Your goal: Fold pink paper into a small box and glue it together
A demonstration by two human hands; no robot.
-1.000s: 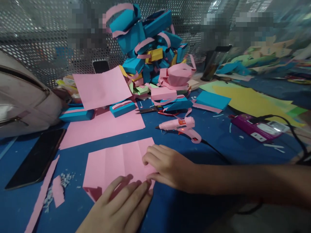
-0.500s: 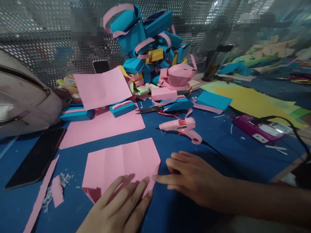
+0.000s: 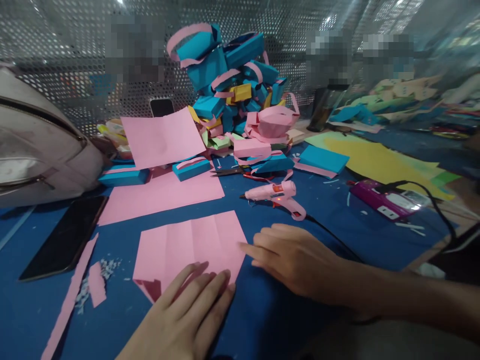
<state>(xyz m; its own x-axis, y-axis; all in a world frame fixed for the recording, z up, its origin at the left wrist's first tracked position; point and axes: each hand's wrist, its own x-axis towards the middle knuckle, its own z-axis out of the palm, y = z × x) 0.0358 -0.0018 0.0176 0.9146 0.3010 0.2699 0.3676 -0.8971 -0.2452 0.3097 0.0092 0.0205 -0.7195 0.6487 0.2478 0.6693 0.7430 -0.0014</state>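
Observation:
A folded sheet of pink paper [image 3: 210,235] lies on the blue table, marked with upright creases and with a raised fold at its lower left. My left hand [image 3: 187,310] rests flat over its near edge, fingers stretched and spread. At the sheet's right edge, the index finger of my right hand [image 3: 288,260] points out and touches the paper; its other fingers are curled, and it holds nothing visible. A pink hot glue gun [image 3: 279,195] lies on its side behind my right hand, its small light glowing orange. Scissors [image 3: 230,171] lie behind the glue gun.
Blue, yellow and pink paper baskets [image 3: 225,65] are piled at the back. More pink sheets [image 3: 161,195] lie behind. To the left are a phone [image 3: 63,237], a bag [image 3: 48,145] and paper strips [image 3: 71,295]. A purple power strip [image 3: 386,200] and yellow paper [image 3: 382,160] are to the right.
My right index finger has slid away from me along the paper's right edge, up toward its far corner. My left hand stays pressed on the sheet. The view has shifted slightly.

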